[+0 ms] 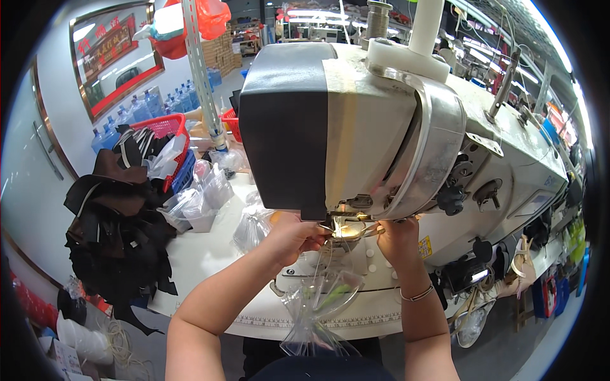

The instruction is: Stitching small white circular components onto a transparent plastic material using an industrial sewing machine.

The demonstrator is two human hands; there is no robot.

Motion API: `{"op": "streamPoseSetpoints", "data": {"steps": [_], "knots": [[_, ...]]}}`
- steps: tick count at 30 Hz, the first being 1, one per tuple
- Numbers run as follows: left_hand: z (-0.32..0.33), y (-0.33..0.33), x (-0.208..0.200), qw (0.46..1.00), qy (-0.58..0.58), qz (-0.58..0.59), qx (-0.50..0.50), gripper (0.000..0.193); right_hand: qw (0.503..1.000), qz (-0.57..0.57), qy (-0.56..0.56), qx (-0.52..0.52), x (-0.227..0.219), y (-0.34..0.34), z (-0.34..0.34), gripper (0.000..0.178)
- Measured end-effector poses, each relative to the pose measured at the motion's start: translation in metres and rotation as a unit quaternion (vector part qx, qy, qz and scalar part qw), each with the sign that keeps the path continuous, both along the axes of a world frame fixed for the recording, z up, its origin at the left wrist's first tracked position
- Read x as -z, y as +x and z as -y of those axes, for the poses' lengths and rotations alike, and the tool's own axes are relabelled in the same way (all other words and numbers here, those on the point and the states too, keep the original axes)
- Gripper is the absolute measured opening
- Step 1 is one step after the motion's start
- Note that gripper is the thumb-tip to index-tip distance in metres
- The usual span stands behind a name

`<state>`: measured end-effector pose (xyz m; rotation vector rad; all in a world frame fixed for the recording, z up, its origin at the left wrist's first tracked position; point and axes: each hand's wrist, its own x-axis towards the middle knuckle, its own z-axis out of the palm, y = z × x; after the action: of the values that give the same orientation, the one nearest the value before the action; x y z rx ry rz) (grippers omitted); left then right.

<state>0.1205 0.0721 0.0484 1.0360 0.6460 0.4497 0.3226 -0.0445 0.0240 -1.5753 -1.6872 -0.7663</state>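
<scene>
A large white and dark grey industrial sewing machine (286, 127) fills the middle of the view. Under its head, the needle area (348, 230) glows in the machine's lamp. My left hand (295, 238) is closed at the left of the needle, its fingers pinching one end of a narrow brownish strip (367, 231). On the other side, my right hand (399, 240) is closed on the strip's right end, close beneath the machine arm. The strip curves between both hands; its exact kind is too small to make out.
A clear plastic bag (321, 305) hangs over the table's front edge, by a ruler strip (254, 322). Dark leather-like pieces (121, 235) are heaped at left, beside a red basket (175, 127) and clear plastic bags (206, 190). A metal post (202, 76) stands behind.
</scene>
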Motion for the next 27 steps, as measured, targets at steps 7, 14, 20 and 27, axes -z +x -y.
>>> {"op": "streamPoseSetpoints", "data": {"steps": [7, 14, 20, 27], "knots": [[0.009, 0.000, -0.002, 1.000, -0.009, 0.022, -0.017, 0.007, 0.997, 0.052, 0.023, 0.048, -0.008, -0.002, -0.016, 0.021], [0.015, 0.003, 0.000, 0.999, -0.028, 0.018, -0.041, 0.007, 0.993, -0.102, -0.004, -0.059, -0.001, 0.005, -0.035, 0.024], [-0.008, -0.004, 0.000, 0.995, -0.077, 0.056, 0.041, 0.016, 0.991, -0.111, 0.003, -0.080, -0.004, -0.001, -0.037, 0.023], [-0.013, -0.002, 0.000, 0.999, -0.001, -0.030, 0.018, 0.009, 0.978, -0.198, -0.053, -0.045, 0.003, -0.006, -0.004, 0.019]]}}
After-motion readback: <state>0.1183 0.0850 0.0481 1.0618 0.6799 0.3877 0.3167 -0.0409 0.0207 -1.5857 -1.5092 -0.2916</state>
